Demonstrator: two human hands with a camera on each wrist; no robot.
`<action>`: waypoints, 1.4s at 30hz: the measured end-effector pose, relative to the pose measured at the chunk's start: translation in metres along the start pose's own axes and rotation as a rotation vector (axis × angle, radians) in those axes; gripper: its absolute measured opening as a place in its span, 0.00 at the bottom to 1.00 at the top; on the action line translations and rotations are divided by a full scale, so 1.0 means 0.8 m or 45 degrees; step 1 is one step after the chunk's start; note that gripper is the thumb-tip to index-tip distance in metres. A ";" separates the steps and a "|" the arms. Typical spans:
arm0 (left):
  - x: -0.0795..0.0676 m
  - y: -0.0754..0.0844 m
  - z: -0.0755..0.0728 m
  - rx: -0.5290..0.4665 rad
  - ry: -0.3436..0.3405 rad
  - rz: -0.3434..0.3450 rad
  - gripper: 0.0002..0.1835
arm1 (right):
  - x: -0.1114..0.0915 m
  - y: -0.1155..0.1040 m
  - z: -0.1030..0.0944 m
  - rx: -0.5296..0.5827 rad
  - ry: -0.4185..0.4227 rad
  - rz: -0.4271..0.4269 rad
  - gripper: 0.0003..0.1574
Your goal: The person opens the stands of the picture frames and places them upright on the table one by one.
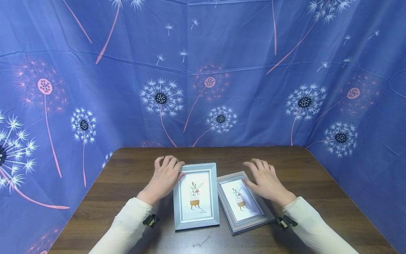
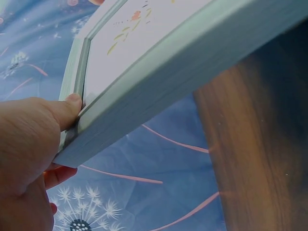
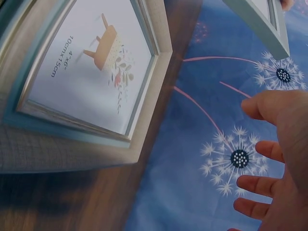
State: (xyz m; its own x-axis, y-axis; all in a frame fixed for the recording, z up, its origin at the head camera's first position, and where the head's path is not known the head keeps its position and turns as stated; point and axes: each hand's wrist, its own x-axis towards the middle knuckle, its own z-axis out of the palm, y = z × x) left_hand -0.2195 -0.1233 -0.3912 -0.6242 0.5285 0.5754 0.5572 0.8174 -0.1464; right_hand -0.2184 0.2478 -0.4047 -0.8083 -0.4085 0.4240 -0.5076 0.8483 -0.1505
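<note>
My left hand (image 1: 166, 177) pinches the far left corner of a pale blue picture frame (image 1: 213, 197). In the left wrist view the thumb (image 2: 72, 108) presses the frame's front, and fingers are partly hidden behind it. The frame holds a white print of a potted plant on an orange stand. Beside it a beige and grey-blue picture frame (image 1: 264, 211) lies askew on the table, with a similar print. My right hand (image 1: 265, 181) hovers by that frame's far right side. Its fingers (image 3: 257, 185) are spread and relaxed, apart from the frame in the right wrist view, and hold nothing.
Both frames are over a dark brown wooden table (image 1: 111, 197) with rounded far corners. A blue cloth (image 1: 253, 106) printed with dandelions hangs behind the table and along both sides. Dark straps (image 1: 151, 221) with small devices are on both wrists, over cream sleeves.
</note>
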 end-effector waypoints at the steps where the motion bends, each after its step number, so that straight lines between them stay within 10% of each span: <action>1: 0.001 0.000 -0.002 0.000 0.004 0.003 0.16 | 0.000 0.001 -0.001 0.000 0.004 0.001 0.33; 42: 0.012 0.006 -0.027 -0.107 0.033 0.032 0.15 | -0.013 0.018 -0.021 0.051 0.039 0.087 0.34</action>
State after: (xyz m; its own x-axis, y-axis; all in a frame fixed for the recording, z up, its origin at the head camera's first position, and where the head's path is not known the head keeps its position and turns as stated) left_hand -0.2109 -0.1196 -0.3692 -0.5953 0.5418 0.5934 0.6175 0.7810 -0.0936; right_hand -0.2122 0.2698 -0.3964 -0.8322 -0.3395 0.4384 -0.4638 0.8595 -0.2149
